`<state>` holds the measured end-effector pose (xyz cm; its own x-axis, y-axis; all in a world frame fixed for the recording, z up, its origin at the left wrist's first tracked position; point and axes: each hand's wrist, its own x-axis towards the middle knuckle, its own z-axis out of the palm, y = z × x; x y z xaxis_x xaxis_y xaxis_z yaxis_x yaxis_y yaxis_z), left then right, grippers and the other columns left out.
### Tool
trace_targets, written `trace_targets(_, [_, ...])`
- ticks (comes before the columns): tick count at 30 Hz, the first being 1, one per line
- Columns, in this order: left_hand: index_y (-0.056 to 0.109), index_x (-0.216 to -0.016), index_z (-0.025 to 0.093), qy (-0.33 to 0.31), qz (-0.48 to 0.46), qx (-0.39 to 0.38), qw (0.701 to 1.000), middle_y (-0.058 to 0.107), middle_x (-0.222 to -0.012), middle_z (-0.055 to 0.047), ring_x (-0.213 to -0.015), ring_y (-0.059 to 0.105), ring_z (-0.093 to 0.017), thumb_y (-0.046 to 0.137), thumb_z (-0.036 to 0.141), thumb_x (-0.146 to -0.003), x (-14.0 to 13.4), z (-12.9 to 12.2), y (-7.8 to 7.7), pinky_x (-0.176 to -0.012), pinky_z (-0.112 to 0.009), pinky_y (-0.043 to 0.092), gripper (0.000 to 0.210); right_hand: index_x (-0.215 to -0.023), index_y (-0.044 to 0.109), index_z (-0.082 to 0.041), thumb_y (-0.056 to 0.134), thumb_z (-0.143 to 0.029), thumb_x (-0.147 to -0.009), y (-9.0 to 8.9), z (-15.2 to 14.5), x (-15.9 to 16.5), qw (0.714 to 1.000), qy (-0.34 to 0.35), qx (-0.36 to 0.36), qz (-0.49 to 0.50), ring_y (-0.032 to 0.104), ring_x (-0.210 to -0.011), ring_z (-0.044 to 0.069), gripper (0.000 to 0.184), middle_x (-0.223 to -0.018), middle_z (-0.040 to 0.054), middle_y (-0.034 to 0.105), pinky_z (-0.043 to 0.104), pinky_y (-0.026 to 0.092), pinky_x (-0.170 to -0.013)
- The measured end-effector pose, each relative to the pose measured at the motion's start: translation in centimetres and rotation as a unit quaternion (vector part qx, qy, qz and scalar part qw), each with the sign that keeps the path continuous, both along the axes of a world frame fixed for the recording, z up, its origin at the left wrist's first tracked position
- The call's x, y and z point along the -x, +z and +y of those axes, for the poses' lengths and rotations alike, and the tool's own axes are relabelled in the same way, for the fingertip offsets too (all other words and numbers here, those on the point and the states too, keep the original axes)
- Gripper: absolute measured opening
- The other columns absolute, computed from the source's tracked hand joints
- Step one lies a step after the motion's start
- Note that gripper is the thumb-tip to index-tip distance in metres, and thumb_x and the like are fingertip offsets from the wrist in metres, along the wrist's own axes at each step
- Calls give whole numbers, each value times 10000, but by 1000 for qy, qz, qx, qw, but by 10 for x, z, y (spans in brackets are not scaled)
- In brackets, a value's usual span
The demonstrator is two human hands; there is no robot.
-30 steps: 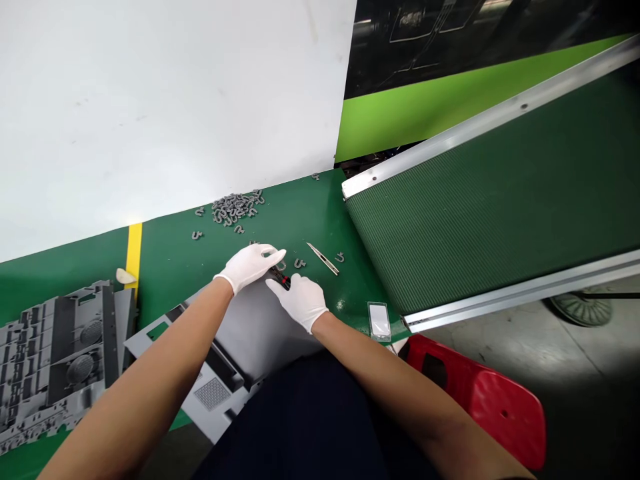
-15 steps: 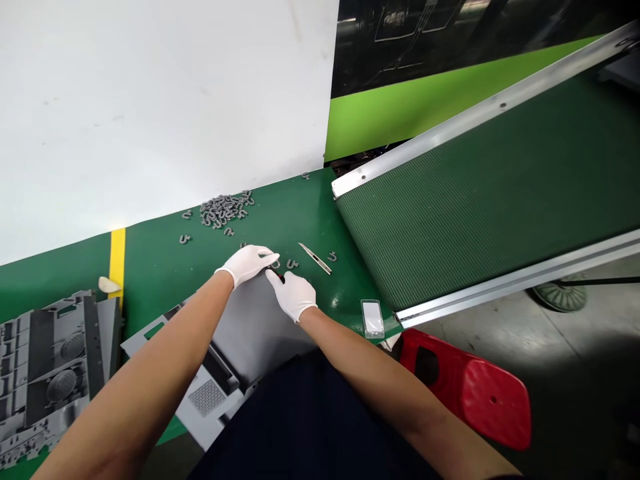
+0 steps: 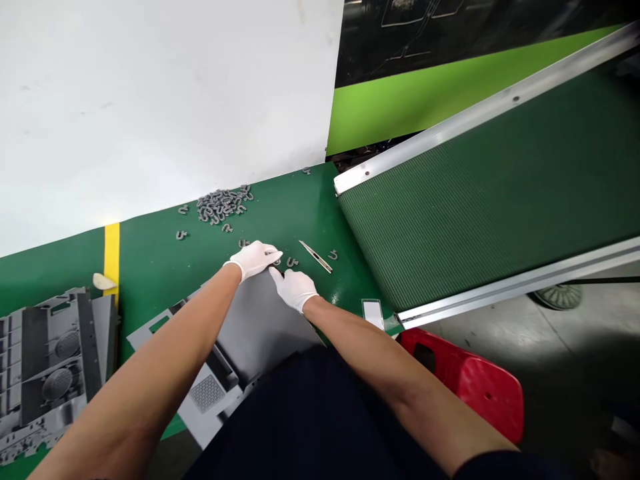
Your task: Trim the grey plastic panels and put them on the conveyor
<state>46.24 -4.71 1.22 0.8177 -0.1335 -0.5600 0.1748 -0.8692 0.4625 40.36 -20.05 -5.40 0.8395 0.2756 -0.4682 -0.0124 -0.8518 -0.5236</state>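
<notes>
My left hand (image 3: 256, 259), in a white glove, is pinched at the far edge of a large grey plastic panel (image 3: 265, 327). At its fingertips a bit of a small grey U-shaped clip shows, mostly covered. My right hand (image 3: 296, 289), gloved too, is closed just right of it around a small dark tool whose kind is hidden by the fingers. Another grey U-shaped clip (image 3: 292, 263) lies just beyond the fingers. To the right rest a slim utility knife (image 3: 316, 257) and one more clip. Farther back is a pile of the same clips (image 3: 220, 205).
A second grey moulded panel (image 3: 50, 373) lies at the left, near a yellow tape strip (image 3: 112, 257) and a pale lump (image 3: 103, 281). A clear box (image 3: 373, 312) sits at the table's right end. Beyond are a green conveyor belt (image 3: 475, 193) and a red stool (image 3: 490, 393).
Both hands stay together at the panel's edge, shifted only slightly. Less of the dark tool shows in my right hand. The whole view has moved a little.
</notes>
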Motion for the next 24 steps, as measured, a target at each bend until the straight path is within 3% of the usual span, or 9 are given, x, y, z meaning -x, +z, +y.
trace_targets(14, [713, -705, 249, 76, 31, 38, 996, 726, -789, -43, -730, 588, -237, 607, 590, -756, -22, 1, -44, -723, -350, 471, 360, -966, 778, -145, 237, -710, -1017, -28, -5, -24, 998, 20, -19, 59, 739, -1042, 358, 784, -990, 224, 777, 460, 541, -959])
trace_targets(19, [629, -675, 235, 155, 14, 65, 986, 657, -730, -19, -717, 558, -208, 601, 567, -790, -24, 2, -56, -722, -338, 466, 352, -937, 768, -166, 319, -790, -958, -27, -11, -40, 997, -10, -36, 74, 711, -1109, 373, 768, -1060, 228, 769, 486, 504, -1023])
trace_targets(24, [641, -973, 227, 295, -29, 106, 949, 736, -1043, -73, -900, 669, -204, 470, 594, -894, -25, 17, -58, -819, -330, 534, 413, -844, 704, -199, 224, -799, -967, -27, -24, -29, 984, -98, -79, 127, 733, -1017, 316, 778, -987, 184, 773, 448, 554, -947])
